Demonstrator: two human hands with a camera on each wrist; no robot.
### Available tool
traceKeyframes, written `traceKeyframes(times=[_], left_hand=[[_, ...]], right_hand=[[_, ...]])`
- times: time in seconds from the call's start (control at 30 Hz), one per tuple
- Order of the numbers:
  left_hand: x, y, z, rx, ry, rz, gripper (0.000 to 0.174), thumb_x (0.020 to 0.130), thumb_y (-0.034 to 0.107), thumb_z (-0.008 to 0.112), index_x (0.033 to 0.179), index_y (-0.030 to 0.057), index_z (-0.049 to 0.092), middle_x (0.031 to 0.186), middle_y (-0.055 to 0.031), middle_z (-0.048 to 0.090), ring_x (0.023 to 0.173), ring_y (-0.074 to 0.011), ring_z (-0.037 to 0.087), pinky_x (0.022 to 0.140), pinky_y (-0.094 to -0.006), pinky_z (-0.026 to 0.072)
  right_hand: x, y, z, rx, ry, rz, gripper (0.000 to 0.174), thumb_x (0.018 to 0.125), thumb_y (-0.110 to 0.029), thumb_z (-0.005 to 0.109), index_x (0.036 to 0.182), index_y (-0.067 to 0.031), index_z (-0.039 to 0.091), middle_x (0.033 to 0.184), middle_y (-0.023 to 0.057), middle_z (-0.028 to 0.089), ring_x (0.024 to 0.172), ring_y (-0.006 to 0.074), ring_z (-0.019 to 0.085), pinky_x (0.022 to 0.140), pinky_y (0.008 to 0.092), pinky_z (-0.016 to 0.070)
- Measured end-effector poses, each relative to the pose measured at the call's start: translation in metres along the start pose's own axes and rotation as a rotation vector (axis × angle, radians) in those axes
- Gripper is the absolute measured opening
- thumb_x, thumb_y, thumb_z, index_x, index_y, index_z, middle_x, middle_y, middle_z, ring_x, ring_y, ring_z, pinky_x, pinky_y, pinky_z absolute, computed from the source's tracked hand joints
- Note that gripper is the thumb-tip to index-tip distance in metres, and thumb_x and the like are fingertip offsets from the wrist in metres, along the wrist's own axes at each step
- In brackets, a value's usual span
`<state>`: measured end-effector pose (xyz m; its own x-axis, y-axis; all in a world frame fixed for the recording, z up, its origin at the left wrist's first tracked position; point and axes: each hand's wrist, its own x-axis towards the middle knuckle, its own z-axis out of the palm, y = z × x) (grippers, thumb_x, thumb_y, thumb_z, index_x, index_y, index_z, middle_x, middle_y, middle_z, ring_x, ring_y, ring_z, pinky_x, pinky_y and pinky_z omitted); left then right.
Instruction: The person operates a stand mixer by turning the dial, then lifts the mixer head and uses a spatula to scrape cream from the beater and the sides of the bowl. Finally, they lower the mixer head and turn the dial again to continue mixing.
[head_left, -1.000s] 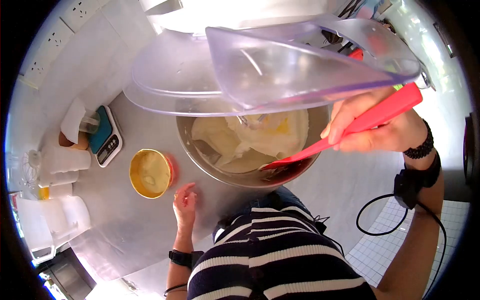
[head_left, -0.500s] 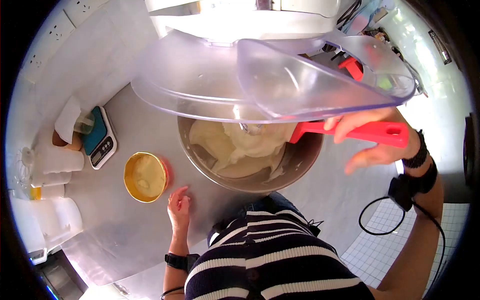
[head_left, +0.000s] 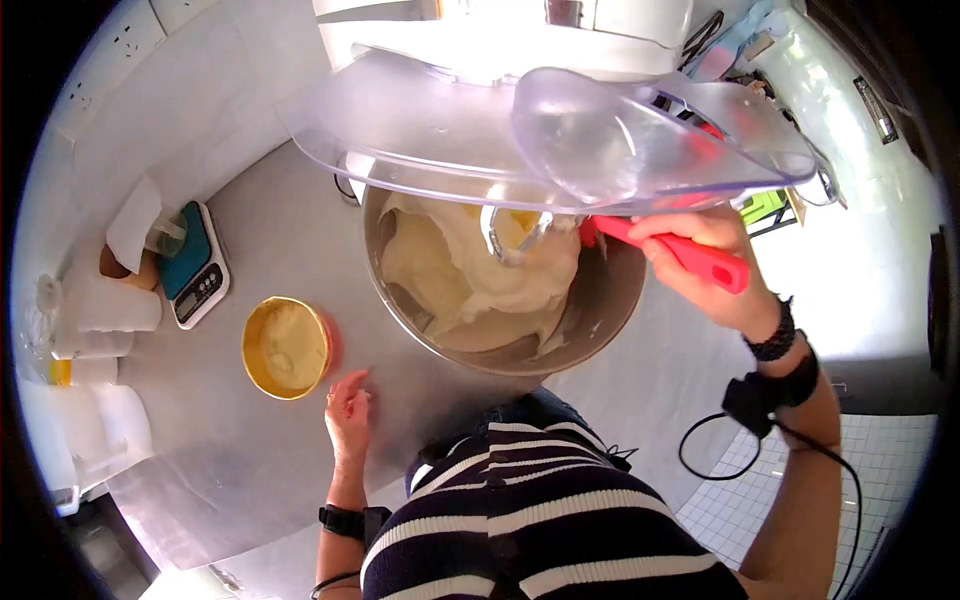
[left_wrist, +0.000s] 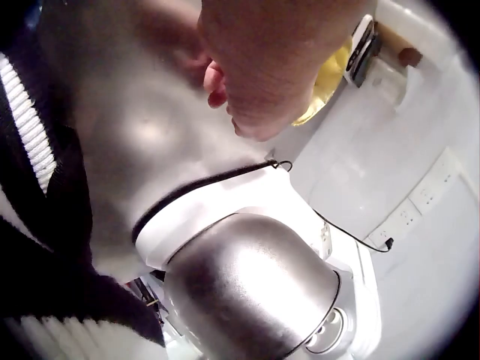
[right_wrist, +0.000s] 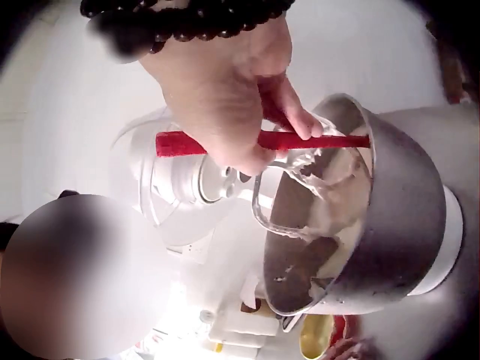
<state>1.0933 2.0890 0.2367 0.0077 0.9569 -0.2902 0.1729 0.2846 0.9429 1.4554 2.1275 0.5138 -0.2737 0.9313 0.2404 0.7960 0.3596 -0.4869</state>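
Note:
My right hand [head_left: 715, 265] holds a red spatula [head_left: 727, 270] by its handle. The spatula's blade end reaches inside the steel mixing bowl [head_left: 618, 300], near its right wall. Pale, thick dough [head_left: 500, 285] with a yellow patch fills the lower part of the bowl. Above it hangs a metal mixer hook [right_wrist: 262, 214], smeared with dough. My left hand [head_left: 347, 415] rests on the metal table with loosely curled fingers, holding nothing. Close beside it stands a round gold-lined tub [head_left: 250, 355], red outside, with pale stuff in it. In the left wrist view, this hand [left_wrist: 262, 67] partly covers the tub.
A clear plastic guard [head_left: 420, 150] overhangs the bowl beneath the white mixer head [head_left: 520, 40]. On the left are a kitchen scale [head_left: 205, 265] and several white containers [head_left: 110, 330]. A green item [head_left: 762, 207] lies at the right. A cable hangs from my right wrist band [head_left: 755, 400].
The spatula's blade has gone from the bowl's near side to its right side. My right hand, looser half a second ago, has regripped the handle and turned it. The left hand has barely moved.

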Motion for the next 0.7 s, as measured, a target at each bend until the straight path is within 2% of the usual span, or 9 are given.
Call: traceKeyframes(times=[0.1,0.2,0.23,0.27,0.33,0.4,0.53,0.7], left_hand=[[0.001,-0.008,-0.003,0.06,-0.005,-0.002,0.03,0.077,0.0,0.047,0.103,0.004,0.06,0.093,-0.0075,0.056,0.075,-0.0129,0.053,0.066,-0.0231,0.0443],[0.005,-0.016,-0.006,0.088,-0.059,0.024,0.027,0.082,0.003,0.046,0.107,0.0031,0.058,0.099,-0.0042,0.054,0.076,-0.009,0.052,0.067,-0.0219,0.0451],[0.006,-0.014,-0.005,0.096,-0.043,0.026,0.027,0.081,0.002,0.046,0.105,0.0033,0.058,0.097,-0.0054,0.055,0.076,-0.0103,0.053,0.066,-0.0227,0.0452],[0.005,-0.01,-0.004,0.106,-0.026,0.026,0.028,0.08,0.001,0.046,0.104,0.0035,0.059,0.095,-0.0065,0.055,0.076,-0.0116,0.053,0.066,-0.0234,0.0452],[0.003,-0.004,-0.002,0.117,-0.016,0.027,0.028,0.079,0.0,0.046,0.103,0.0038,0.06,0.093,-0.0076,0.056,0.075,-0.0128,0.053,0.065,-0.024,0.0452],[0.003,0.0,0.001,0.101,-0.018,0.032,0.027,0.079,0.0,0.047,0.103,0.0041,0.06,0.092,-0.0075,0.055,0.074,-0.0125,0.053,0.064,-0.0236,0.0451],[-0.004,0.004,0.001,0.131,0.004,0.056,0.027,0.078,0.0,0.048,0.102,0.0044,0.061,0.091,-0.0068,0.055,0.073,-0.0122,0.053,0.063,-0.0232,0.0447],[-0.014,0.005,0.002,0.089,0.079,0.012,0.026,0.077,-0.001,0.048,0.099,0.0043,0.061,0.09,-0.0055,0.056,0.068,-0.0112,0.051,0.06,-0.0222,0.0433]], right_hand=[[-0.014,0.01,0.016,0.13,0.123,0.011,0.016,0.075,0.002,0.06,0.09,-0.0027,0.06,0.08,0.0119,0.062,0.066,0.0193,0.059,0.058,0.0278,0.0454],[-0.032,0.0,0.001,0.17,0.109,0.181,0.014,0.077,0.002,0.059,0.091,-0.001,0.06,0.082,0.0127,0.063,0.066,0.0162,0.059,0.058,0.0265,0.0457],[-0.037,-0.011,-0.013,0.17,0.074,0.291,0.013,0.079,0.002,0.057,0.091,0.001,0.06,0.085,0.0131,0.063,0.068,0.0135,0.058,0.06,0.0248,0.0459],[-0.042,-0.015,-0.016,0.184,0.195,0.227,0.012,0.081,0.001,0.054,0.091,0.002,0.06,0.088,0.0133,0.063,0.069,0.0126,0.058,0.061,0.024,0.0464],[-0.044,-0.028,-0.031,0.153,0.194,0.369,0.013,0.082,0.001,0.052,0.092,0.0022,0.06,0.092,0.0133,0.063,0.07,0.0129,0.058,0.062,0.0235,0.0468],[-0.045,-0.028,-0.033,0.173,0.232,0.392,0.013,0.082,0.002,0.052,0.092,0.0021,0.06,0.095,0.0134,0.063,0.072,0.0125,0.058,0.064,0.0231,0.0468],[-0.044,-0.013,-0.03,0.198,0.284,0.377,0.014,0.082,0.002,0.053,0.094,0.002,0.061,0.1,0.0135,0.063,0.075,0.0111,0.059,0.068,0.0227,0.047],[-0.024,0.035,-0.011,0.226,0.156,0.193,0.019,0.081,0.0,0.057,0.099,0.0009,0.061,0.102,0.013,0.063,0.081,0.0118,0.06,0.072,0.0232,0.0473]])
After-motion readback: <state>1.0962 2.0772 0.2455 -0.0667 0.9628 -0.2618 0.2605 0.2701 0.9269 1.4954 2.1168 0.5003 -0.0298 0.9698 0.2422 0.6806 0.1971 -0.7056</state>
